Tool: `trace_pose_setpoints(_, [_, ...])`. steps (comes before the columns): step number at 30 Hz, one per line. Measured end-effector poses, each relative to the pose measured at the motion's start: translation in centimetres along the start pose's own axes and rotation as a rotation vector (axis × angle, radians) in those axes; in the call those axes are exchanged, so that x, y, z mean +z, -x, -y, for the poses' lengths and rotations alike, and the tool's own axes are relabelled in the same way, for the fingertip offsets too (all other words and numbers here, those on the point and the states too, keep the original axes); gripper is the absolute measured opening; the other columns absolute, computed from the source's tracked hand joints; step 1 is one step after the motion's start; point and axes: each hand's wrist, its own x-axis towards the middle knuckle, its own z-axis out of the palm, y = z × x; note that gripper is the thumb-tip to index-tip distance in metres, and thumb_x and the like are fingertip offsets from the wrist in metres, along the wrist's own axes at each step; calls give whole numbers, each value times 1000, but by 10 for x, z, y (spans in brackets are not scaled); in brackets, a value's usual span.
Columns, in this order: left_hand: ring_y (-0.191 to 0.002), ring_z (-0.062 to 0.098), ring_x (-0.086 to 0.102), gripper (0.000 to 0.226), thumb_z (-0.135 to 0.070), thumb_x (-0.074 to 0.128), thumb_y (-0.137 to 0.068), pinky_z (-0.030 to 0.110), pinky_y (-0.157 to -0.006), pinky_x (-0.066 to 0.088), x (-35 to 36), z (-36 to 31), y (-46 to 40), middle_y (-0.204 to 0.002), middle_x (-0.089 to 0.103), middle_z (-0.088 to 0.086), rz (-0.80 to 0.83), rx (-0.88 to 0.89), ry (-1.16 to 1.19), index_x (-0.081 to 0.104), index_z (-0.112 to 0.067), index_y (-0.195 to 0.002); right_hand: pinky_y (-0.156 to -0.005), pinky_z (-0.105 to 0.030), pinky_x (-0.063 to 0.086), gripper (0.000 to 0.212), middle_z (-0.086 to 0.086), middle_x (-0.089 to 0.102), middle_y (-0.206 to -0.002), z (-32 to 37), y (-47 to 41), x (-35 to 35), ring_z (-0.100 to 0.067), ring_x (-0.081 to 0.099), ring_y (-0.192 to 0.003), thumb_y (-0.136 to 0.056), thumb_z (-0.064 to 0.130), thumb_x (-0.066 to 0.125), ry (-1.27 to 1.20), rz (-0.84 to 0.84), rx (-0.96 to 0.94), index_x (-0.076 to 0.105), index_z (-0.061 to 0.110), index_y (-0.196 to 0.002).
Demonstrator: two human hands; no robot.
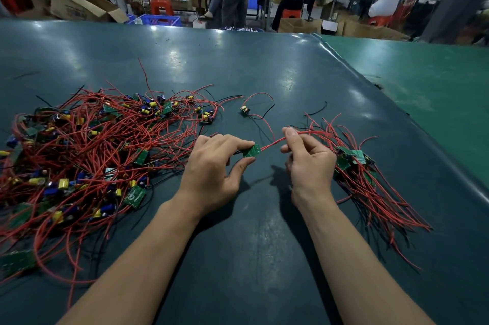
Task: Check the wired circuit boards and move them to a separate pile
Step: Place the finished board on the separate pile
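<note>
Circuit board [252, 151] pinched in my left hand [211, 165], its red wire [272, 142] pinched by my right hand [309, 160]; light, stiff, probably fragile at solder joints, so I grip board edges.

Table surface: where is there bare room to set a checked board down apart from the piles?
Bare mat lies between the forearms, and a wide stretch beyond the lone board toward the far edge. Crowded: the big tangled pile at left, and the smaller pile right of the right hand. The left hand pinches a board.
</note>
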Motion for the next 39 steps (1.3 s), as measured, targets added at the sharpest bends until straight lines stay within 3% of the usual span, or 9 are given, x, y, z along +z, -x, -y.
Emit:
trace_pose_setpoints(5, [-76, -4, 35, 19, -18, 72, -81, 30, -75, 33, -1, 3, 1, -90, 69, -2, -1, 6, -9, 71, -9, -98, -46, -18, 32, 15, 8, 54, -51, -6, -9, -4, -6, 40, -45, -96, 8, 59, 23, -91, 49, 73, 10, -103])
trace_pose_setpoints(11, [-74, -4, 36, 19, -20, 72, -82, 31, -72, 34, 0, 3, 1, -89, 70, -2, 24, 7, -21, 72, -10, -98, -50, -16, 36, 23, 12, 53, -62, -4, -4, -9, -7, 44, -51, -93, 4, 50, 438, -78, -265, 68, 18, -93])
trace_pose_setpoints(16, [-72, 0, 38, 20, -19, 72, -81, 37, -70, 39, -2, 5, 1, -89, 69, -2, -3, -29, -13, 72, -9, -98, -47, -24, 37, 20, 4, 57, -58, -1, -5, -7, -10, 44, -47, -100, 12, 50, 136, -26, -92, 67, 23, -98])
trace_pose_setpoints(19, [-73, 0, 39, 20, -18, 72, -81, 37, -71, 40, -3, 4, 1, -90, 70, -1, 2, -33, -10, 72, -9, -99, -42, -22, 34, 29, 6, 56, -52, -1, -6, -9, -7, 41, -40, -101, 5, 45, 80, -28, -56, 69, 21, -95])
trace_pose_setpoints(23, [-74, 5, 46, 20, -16, 72, -80, 37, -73, 40, -4, 2, 1, -92, 71, 0, -12, -34, 5, 73, -7, -99, -36, -17, 34, 15, 2, 61, -53, 5, -8, -8, -9, 40, -34, -102, 7, 48, -133, -38, 49, 55, 16, -112])
trace_pose_setpoints(25, [-75, 11, 51, 21, -16, 72, -80, 39, -73, 42, -4, 2, 1, -92, 71, 0, -23, -40, 6, 73, -8, -99, -36, -16, 33, 9, 0, 65, -56, 8, -11, -8, -7, 41, -35, -102, 12, 51, -307, -8, 165, 59, 9, -100])
trace_pose_setpoints(29, [-71, 20, 56, 22, -18, 72, -81, 44, -73, 44, -6, 1, 1, -91, 70, 1, -36, -57, -1, 72, -7, -100, -36, -15, 34, 24, 1, 69, -63, 13, -11, -11, -3, 42, -38, -100, 27, 53, -454, 58, 348, 65, 9, -91])
trace_pose_setpoints(34, [-72, 23, 59, 23, -18, 72, -81, 46, -74, 45, -7, 2, 0, -91, 70, 1, -34, -65, -10, 72, -7, -102, -33, -15, 26, 40, 8, 38, -45, 18, -10, -14, -4, 28, -35, -98, 46, 46, -612, 157, 460, 59, 15, -77])
trace_pose_setpoints(39, [-71, 25, 59, 22, -17, 71, -81, 47, -72, 45, -8, 2, 0, -89, 70, 2, -13, -65, -3, 72, -8, -101, -30, -17, 15, 61, 5, 22, -35, 21, -11, -21, -7, 19, -29, -103, 39, 40, -671, 262, 533, 45, 18, -45])
